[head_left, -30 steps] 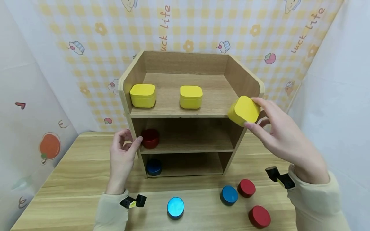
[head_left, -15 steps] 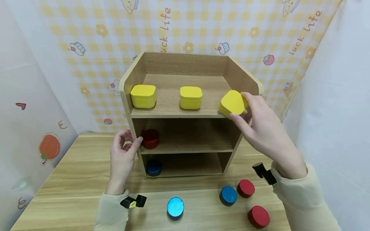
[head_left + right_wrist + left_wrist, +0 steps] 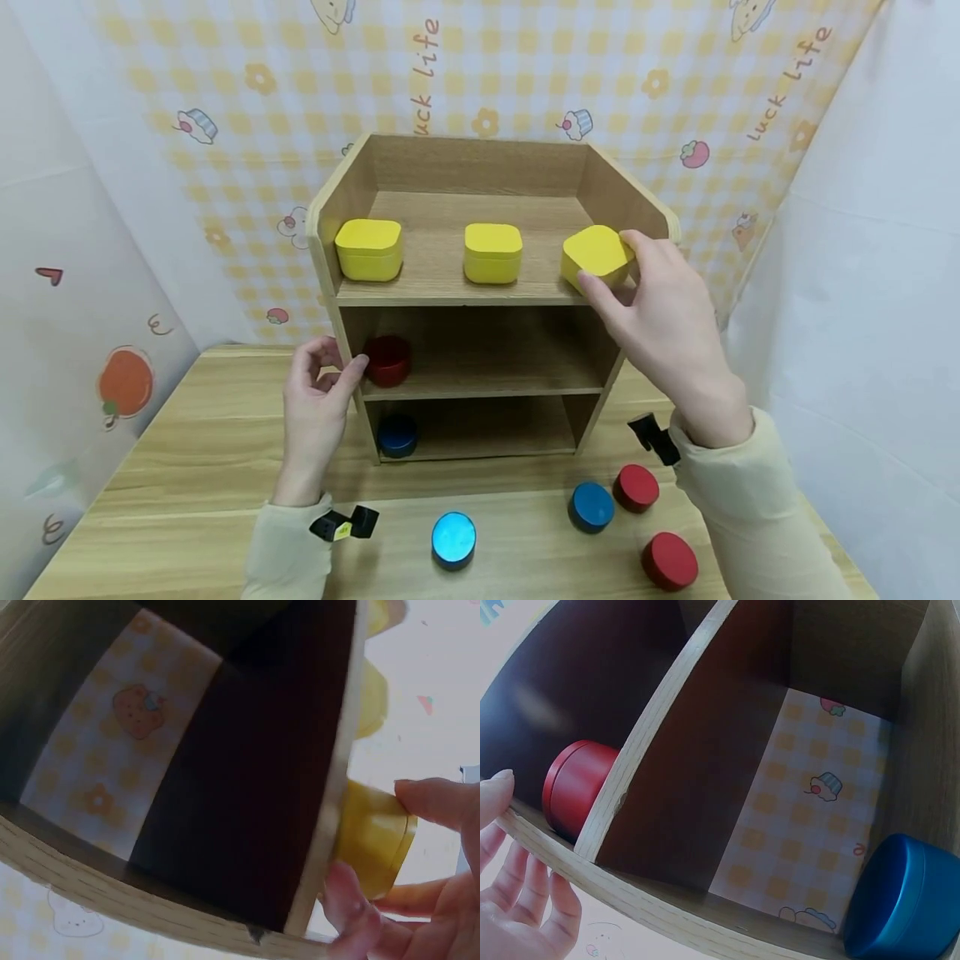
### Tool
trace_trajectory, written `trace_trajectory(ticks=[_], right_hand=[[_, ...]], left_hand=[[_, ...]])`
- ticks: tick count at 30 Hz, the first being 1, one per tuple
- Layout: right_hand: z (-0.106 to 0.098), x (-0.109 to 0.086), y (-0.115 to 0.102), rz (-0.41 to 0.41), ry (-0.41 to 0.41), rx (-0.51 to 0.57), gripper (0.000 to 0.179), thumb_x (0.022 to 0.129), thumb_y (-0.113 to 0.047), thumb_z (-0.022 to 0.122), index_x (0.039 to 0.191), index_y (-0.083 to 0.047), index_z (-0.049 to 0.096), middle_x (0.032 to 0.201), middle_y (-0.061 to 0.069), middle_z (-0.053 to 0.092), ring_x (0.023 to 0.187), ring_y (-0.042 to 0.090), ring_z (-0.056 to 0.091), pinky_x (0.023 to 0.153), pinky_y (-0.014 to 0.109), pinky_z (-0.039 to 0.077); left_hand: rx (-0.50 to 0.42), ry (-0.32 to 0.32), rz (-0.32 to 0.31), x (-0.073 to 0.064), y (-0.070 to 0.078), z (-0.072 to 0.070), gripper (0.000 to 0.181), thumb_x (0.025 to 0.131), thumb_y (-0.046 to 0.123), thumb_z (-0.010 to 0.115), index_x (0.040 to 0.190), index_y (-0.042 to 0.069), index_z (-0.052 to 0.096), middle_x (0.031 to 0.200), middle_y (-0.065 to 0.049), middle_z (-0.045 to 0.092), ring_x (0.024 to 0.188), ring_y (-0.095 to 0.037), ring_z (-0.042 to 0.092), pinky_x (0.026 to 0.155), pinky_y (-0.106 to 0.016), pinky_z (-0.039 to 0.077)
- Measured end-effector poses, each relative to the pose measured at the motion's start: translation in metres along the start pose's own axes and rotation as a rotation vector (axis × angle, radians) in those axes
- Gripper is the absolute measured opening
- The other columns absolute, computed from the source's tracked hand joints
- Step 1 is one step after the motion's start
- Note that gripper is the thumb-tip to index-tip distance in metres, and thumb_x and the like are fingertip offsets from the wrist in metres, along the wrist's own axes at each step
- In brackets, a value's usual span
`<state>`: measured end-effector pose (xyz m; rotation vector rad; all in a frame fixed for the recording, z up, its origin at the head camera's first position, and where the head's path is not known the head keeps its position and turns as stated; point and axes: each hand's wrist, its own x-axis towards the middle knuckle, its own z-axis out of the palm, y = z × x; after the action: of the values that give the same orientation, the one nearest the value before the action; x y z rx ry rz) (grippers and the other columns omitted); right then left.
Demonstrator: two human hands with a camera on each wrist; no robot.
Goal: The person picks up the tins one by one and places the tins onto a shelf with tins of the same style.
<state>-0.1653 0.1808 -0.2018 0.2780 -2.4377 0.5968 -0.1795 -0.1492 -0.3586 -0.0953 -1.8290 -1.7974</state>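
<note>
A small wooden shelf (image 3: 472, 392) with three levels stands before me. My right hand (image 3: 663, 312) grips a yellow square tin (image 3: 597, 254) at the right end of the top level, turned askew. In the right wrist view the thumb and fingers are around this yellow tin (image 3: 375, 836). Two more yellow tins, one at the left (image 3: 369, 250) and one in the middle (image 3: 492, 252), sit on that level. My left hand (image 3: 318, 400) pinches the shelf's left side panel. Beside its thumb, a red round tin (image 3: 579, 784) is on the middle level; a blue round tin (image 3: 904, 900) is on the bottom level.
On the wooden table (image 3: 187, 450) in front lie a light blue round tin (image 3: 453, 540), a darker blue one (image 3: 591, 507), and two red round tins, one farther back (image 3: 636, 488) and one nearer (image 3: 670, 561). A patterned cloth (image 3: 480, 75) hangs behind the shelf.
My right hand has carried the yellow tin leftward from the shelf's right edge onto the top level, where it now stands more level. The left hand has stayed at the side panel.
</note>
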Motion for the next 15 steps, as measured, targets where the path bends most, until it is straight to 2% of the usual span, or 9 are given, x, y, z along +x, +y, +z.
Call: trace_trajectory(ticks=[7, 15], right_hand=[[0.015, 0.003, -0.002, 0.048, 0.104, -0.099, 0.057, 0.095, -0.041, 0.064, 0.131, 0.002, 0.057, 0.115, 0.026, 0.063, 0.090, 0.044, 0.061, 0.074, 0.060, 0.049], [0.023, 0.007, -0.003, 0.066, 0.187, -0.228, 0.057, 0.094, -0.051, 0.063, 0.120, 0.000, 0.059, 0.108, 0.023, 0.066, 0.074, 0.050, 0.063, 0.057, 0.061, 0.048]], left_hand=[[0.010, -0.002, -0.004, -0.001, 0.001, -0.001, 0.032, 0.091, 0.001, 0.070, 0.108, 0.025, 0.055, 0.094, 0.004, 0.055, 0.089, -0.008, 0.054, 0.070, -0.014, 0.047], [-0.005, -0.003, 0.004, 0.000, 0.001, 0.000, 0.032, 0.091, 0.001, 0.071, 0.109, 0.023, 0.056, 0.095, 0.004, 0.056, 0.090, -0.007, 0.055, 0.070, -0.013, 0.047]])
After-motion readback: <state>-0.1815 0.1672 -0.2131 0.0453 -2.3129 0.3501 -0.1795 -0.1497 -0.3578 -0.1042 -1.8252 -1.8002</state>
